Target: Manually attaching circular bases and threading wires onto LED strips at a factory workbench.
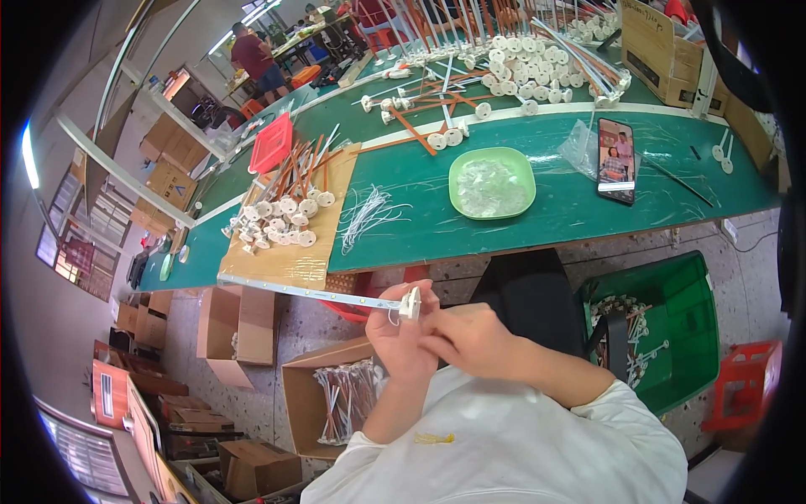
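Observation:
In front of my chest, my left hand grips the end of a narrow pale LED strip that has small yellowish spots along it. The strip reaches out leftward past the table's near edge. At the held end sits a white round cap, turned edge-on between my fingers, with a thin white wire looping below it. My right hand is close against the cap's right side, thumb and fingers pressed together. What lies in that pinch, if anything, is hidden.
On the green table stand a light green bowl of small clear pieces, a propped phone, white wires and a heap of capped strips on cardboard. A green bin and a cardboard box flank me.

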